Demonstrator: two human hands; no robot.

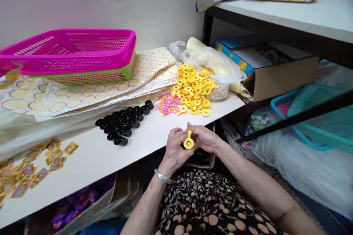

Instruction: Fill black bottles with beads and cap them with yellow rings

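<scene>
Over the table's front edge, my left hand (175,150) is closed around the lower side of a yellow plastic piece (188,143), a flat ring-shaped disc with a short stem and small knob pointing up. My right hand (204,138) is closed at the piece's other side, its fingers bent behind it. Whether another part sits beneath the disc is hidden by my fingers. Just beyond my hands lies a heap of similar yellow pieces (194,88). Beside it is a small pile of pink and yellow bits (168,104). Several black round parts (124,122) stand in rows to the left.
A magenta basket (82,61) rests in a green one on circle-printed sheets (154,66). Gold printed packets (35,163) lie at left. A clear plastic bag (213,62) and cardboard box (285,77) are at right. Below my hands is an open box (211,161).
</scene>
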